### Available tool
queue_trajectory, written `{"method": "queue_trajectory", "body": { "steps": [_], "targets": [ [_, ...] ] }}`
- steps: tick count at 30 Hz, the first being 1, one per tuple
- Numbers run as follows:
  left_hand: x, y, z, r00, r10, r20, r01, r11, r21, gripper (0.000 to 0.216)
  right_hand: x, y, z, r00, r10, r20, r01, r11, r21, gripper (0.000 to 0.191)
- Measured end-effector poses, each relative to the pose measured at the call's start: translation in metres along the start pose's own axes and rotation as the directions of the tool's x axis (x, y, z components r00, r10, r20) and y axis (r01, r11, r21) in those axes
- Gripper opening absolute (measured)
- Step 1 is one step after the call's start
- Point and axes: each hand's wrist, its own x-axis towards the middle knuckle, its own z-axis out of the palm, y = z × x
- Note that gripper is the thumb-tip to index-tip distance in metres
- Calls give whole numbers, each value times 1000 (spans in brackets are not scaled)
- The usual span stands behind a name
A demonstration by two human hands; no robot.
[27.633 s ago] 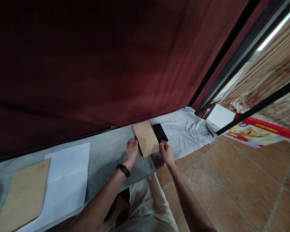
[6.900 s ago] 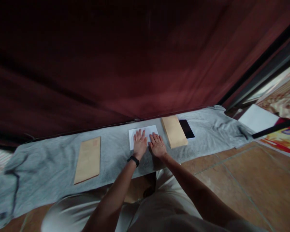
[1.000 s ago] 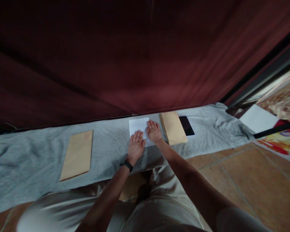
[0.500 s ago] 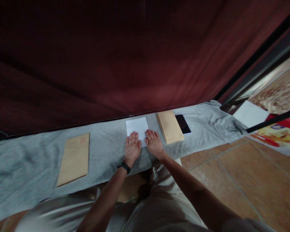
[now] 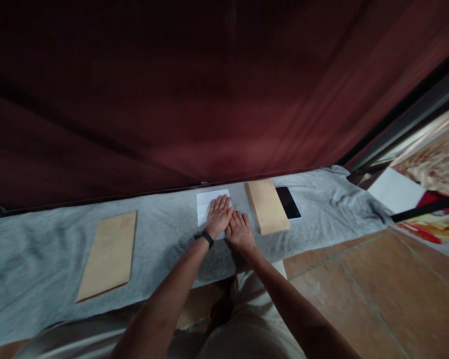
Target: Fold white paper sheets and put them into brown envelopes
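A folded white sheet of paper (image 5: 205,203) lies flat on the grey cloth in the middle of the head view. My left hand (image 5: 219,215), with a dark band on its wrist, rests palm down on the paper's right half, fingers stretched out. Right beside it, my right hand (image 5: 241,231) lies flat at the paper's lower right edge, its fingers extended. The two hands touch or nearly touch. Part of the paper is hidden under them.
A stack of brown envelopes (image 5: 268,207) lies to the right, partly over a dark-screened tablet (image 5: 289,202). More brown envelopes (image 5: 108,254) lie on the left. Grey cloth (image 5: 164,234) covers the narrow bench against a dark red curtain (image 5: 209,99). Tiled floor (image 5: 344,294) shows at the right.
My left hand has slid right and away from me across the paper, up to my right hand. My right hand stays flat at the paper's right edge. The view has shifted slightly.
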Motion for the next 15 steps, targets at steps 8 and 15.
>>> {"method": "queue_trajectory", "body": {
  "steps": [8, 15],
  "targets": [
    [11, -24, 4, 991, -40, -127, 41, 999, -1, 55, 2, 1, -2, 1000, 23, 1, -23, 998, 61, 49],
    [-27, -43, -5, 971, -199, -134, 206, 978, 38, 56, 0, 0, -3, 1000, 3, 6, -3, 998, 59, 50]
  ]
}}
